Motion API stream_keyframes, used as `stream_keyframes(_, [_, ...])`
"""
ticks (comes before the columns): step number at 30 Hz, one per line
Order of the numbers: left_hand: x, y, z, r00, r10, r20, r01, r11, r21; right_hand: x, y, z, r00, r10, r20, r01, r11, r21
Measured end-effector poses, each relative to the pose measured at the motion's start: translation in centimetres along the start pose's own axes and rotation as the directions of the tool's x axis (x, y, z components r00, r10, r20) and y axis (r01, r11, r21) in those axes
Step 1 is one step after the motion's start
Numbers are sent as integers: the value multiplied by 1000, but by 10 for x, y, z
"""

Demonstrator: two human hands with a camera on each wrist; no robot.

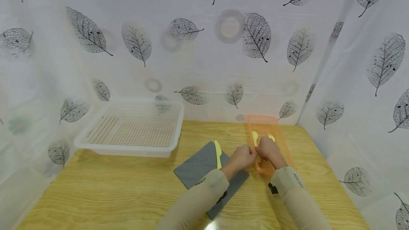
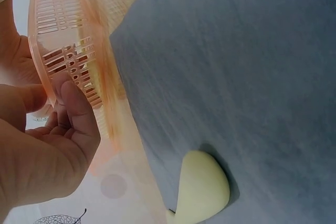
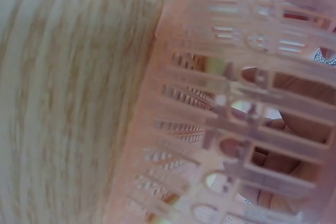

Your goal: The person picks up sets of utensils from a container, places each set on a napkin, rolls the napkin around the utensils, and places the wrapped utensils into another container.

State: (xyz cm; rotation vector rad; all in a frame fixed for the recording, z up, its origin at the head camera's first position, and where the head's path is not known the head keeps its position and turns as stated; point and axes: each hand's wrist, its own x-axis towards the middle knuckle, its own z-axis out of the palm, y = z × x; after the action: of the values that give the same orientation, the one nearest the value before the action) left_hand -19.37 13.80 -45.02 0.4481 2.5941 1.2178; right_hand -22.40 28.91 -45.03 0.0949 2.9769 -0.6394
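Observation:
A grey cloth (image 1: 198,164) lies on the table with a pale yellow knife (image 1: 218,153) on it. To its right stands an orange slotted plastic basket (image 1: 262,119). My left hand (image 1: 244,156) pinches the basket's near-left rim, thumb and fingers on either side, as the left wrist view shows. Inside the basket is my right hand (image 1: 269,148), fingers bent down. A yellow spoon (image 1: 255,136) lies beside it, and a yellow fork (image 1: 271,137) shows only its tines past the knuckles. Basket slats hide the right fingertips, so what they grip is unclear.
At the back left stands a large white slotted basket (image 1: 131,149). The wooden table (image 1: 112,191) meets a leaf-patterned curtain (image 1: 198,66) behind, and similar sheets hang at both sides.

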Motion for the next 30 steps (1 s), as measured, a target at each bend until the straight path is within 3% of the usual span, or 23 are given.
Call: stream_keyframes(30, [7,-9,5,1000,19,-21,-19,1000,25,-1,-2,4,999,21,-25,-22,997,-71])
